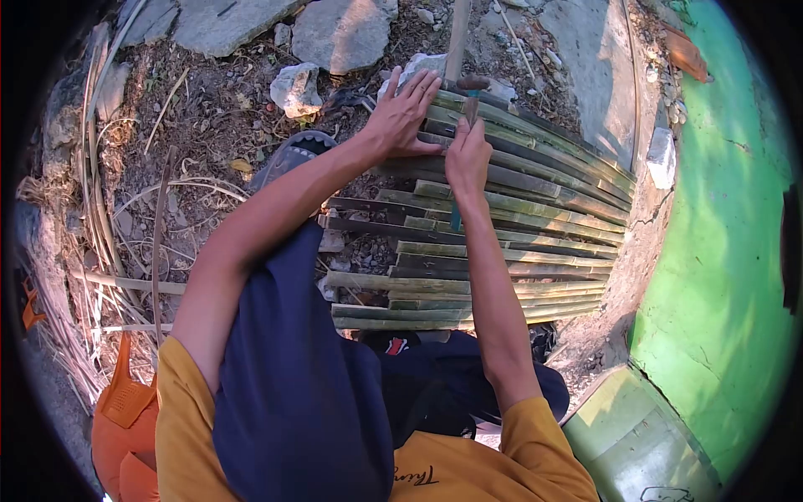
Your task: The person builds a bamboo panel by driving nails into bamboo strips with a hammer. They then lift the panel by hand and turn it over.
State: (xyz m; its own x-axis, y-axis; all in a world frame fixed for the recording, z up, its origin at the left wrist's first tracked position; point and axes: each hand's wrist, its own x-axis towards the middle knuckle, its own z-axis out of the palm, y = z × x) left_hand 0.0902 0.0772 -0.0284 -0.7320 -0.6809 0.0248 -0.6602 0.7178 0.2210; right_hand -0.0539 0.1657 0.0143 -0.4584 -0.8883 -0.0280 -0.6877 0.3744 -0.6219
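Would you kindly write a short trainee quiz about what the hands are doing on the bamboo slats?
1. True or false: the left hand lies open on the bamboo slats.
2. What does the right hand grip? A) a stone B) a hammer-like tool C) a rope
3. Fill in: the wall beside the slats is painted ____.
Key: 1 true; 2 B; 3 green.

Green bamboo slats [502, 251], green wall [719, 251]

Tool shaft [471, 109] hidden inside right hand [467, 159], orange plastic item [125, 418] cut off
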